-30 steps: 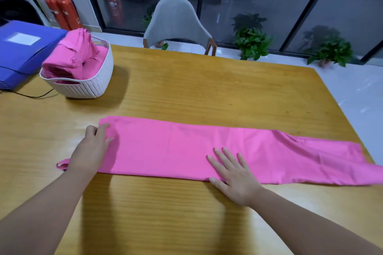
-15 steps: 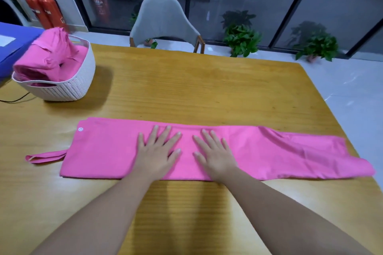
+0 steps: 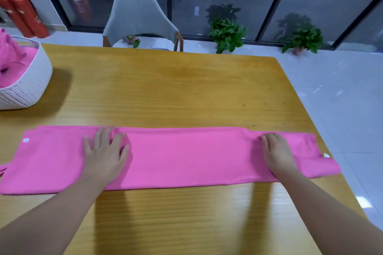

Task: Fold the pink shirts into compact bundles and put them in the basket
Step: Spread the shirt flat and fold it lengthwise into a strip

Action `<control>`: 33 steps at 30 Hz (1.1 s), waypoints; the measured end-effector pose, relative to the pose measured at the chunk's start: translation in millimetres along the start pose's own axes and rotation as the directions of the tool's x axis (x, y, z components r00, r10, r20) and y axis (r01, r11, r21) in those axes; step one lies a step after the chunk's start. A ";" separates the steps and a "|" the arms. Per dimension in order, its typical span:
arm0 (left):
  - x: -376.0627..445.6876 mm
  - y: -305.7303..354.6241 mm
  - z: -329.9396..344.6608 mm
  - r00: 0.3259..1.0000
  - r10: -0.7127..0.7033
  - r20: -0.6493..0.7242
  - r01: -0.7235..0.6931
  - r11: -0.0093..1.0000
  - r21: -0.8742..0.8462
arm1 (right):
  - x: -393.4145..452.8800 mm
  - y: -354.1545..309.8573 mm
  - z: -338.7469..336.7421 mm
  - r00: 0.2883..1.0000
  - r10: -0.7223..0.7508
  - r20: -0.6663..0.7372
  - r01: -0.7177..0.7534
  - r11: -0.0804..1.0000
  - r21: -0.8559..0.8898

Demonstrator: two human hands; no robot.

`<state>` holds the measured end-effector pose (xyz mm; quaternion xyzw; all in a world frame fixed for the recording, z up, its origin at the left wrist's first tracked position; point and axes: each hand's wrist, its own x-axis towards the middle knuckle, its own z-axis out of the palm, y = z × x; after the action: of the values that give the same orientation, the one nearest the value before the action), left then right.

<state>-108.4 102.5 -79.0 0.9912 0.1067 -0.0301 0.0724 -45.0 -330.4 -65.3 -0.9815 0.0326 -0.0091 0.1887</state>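
Observation:
A pink shirt (image 3: 186, 155) lies folded into a long flat strip across the wooden table (image 3: 165, 89). My left hand (image 3: 104, 155) presses flat on its left part with fingers spread. My right hand (image 3: 276, 152) rests flat on the strip's right part, near the sleeve end that reaches the table's right edge. A white woven basket (image 3: 27, 87) stands at the far left, cut by the frame, with folded pink shirts (image 3: 10, 62) inside it.
A grey chair (image 3: 138, 18) stands behind the table's far edge. Red fire extinguishers (image 3: 20, 14) stand by the wall at upper left. Potted plants (image 3: 228, 35) line the glass wall. The table's right edge drops to a pale tiled floor.
My right hand has slid right along the shirt toward its sleeve end. My left hand stays flat on the left part. The view has shifted right, pushing the basket to the frame's edge.

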 end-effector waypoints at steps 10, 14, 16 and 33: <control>-20.2 211.9 27.3 0.933 0.347 0.098 -0.337 0.936 -0.102 | 41.9 60.9 -53.2 0.964 -0.024 0.265 0.138 0.896 -0.421; -19.1 267.2 34.7 0.912 0.379 0.155 -0.367 0.925 -0.104 | 54.8 78.5 -62.4 0.949 -0.080 0.306 0.204 0.894 -0.399; -19.4 282.4 36.9 0.908 0.383 0.167 -0.375 0.924 -0.080 | 59.8 89.8 -66.7 0.942 -0.112 0.318 0.228 0.906 -0.357; -24.1 281.3 38.9 0.859 0.457 0.230 -0.477 0.878 0.035 | 81.4 121.0 -74.3 0.943 0.204 0.261 -0.136 0.957 -0.256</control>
<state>-72.9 -180.3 -77.1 0.9804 -0.1469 -0.1234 0.0437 26.6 -475.5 -40.8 -0.9813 0.0911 0.1525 0.0741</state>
